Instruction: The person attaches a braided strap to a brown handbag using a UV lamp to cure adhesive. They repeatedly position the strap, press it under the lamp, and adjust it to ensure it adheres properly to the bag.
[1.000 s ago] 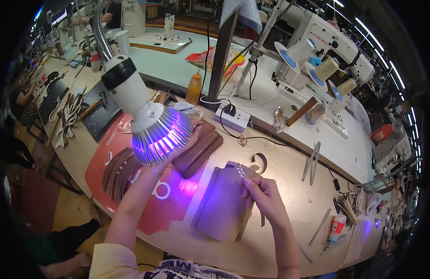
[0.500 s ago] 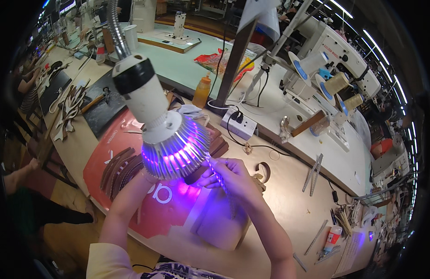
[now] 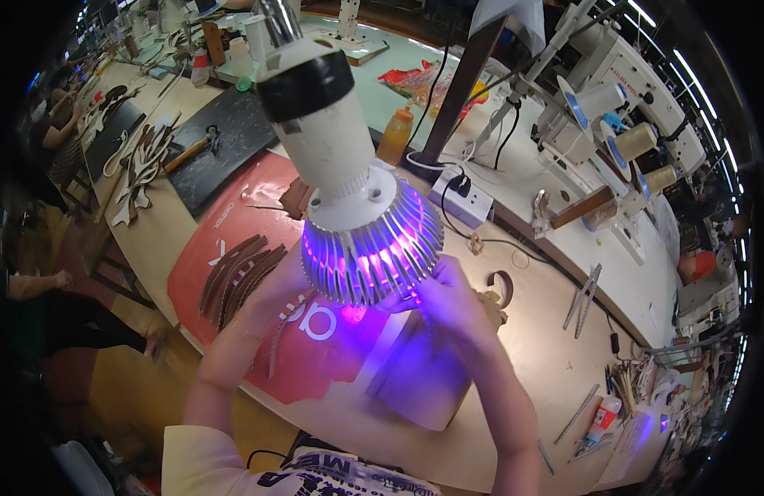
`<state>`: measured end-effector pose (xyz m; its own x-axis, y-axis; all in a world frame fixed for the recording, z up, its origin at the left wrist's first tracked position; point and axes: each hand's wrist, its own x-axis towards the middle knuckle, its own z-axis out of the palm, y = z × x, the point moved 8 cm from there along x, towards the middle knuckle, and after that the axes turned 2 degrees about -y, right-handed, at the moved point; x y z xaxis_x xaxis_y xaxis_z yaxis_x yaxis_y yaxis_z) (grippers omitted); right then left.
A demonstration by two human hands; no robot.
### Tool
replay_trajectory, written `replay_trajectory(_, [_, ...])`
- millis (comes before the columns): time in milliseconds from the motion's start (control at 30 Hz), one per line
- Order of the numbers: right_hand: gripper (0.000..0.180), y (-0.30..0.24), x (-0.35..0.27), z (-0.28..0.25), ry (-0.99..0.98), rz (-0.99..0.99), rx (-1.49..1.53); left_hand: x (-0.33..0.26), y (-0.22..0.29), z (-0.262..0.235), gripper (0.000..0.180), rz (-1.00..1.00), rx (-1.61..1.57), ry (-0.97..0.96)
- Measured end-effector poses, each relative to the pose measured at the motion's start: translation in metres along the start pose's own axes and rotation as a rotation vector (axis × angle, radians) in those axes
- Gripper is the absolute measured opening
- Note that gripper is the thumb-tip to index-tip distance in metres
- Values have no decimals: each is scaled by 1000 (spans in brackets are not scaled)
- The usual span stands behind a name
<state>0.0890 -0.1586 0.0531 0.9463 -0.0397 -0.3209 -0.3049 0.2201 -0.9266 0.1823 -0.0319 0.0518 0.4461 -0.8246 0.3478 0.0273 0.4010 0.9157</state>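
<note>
A white lamp (image 3: 373, 248) with a finned metal head and purple light hangs over the work, hiding much of what lies beneath. My left hand (image 3: 296, 274) reaches behind its left side; its fingers are hidden. At the lamp's right lower edge, my right hand (image 3: 458, 299) is closed, its fingertips bent in under purple light. A thin narrow piece seems to hang from its fingers, too blurred to name. Curved brown strips (image 3: 230, 279) lie by my left forearm. Below my right hand sits a flat tan block (image 3: 427, 393), lit purple.
A red sheet (image 3: 316, 376) covers part of the table. Right of my hands lie a curled brown strip (image 3: 504, 285), long metal tweezers (image 3: 583, 299) and a glue bottle (image 3: 603, 416). Behind stand an amber bottle (image 3: 395, 136), a power strip (image 3: 463, 202) and thread spools (image 3: 634, 142).
The view has shifted, so the lamp and table sit farther right. My right hand has drawn closer under the lamp; the thin piece in its fingers shows less plainly than before.
</note>
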Motion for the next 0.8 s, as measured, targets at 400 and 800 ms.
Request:
replay_trajectory(400, [28,5,-171,-136,595,-55,-191,125,-129,23,24,-77,1279,-252])
replay_trajectory(800, [23,37,-199,-149,628,-75,-70,136,-135,40,23,-91,1360,-436])
